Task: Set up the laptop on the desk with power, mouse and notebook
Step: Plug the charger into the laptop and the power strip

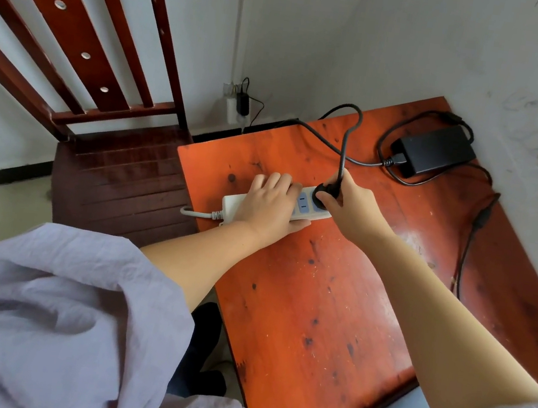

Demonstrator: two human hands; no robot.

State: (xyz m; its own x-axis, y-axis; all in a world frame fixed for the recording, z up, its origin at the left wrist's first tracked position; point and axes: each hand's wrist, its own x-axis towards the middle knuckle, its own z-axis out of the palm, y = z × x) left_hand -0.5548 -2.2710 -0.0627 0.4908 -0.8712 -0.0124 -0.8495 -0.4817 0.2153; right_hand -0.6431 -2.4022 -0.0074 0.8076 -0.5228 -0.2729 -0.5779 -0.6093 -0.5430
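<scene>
Now plugging the charger into the power strip.

Left hand presses flat across the strip's middle, fingers spread; right hand has its fingers clamped on the black plug, directly over the end socket nearest the power brick on the tabletop.
</scene>
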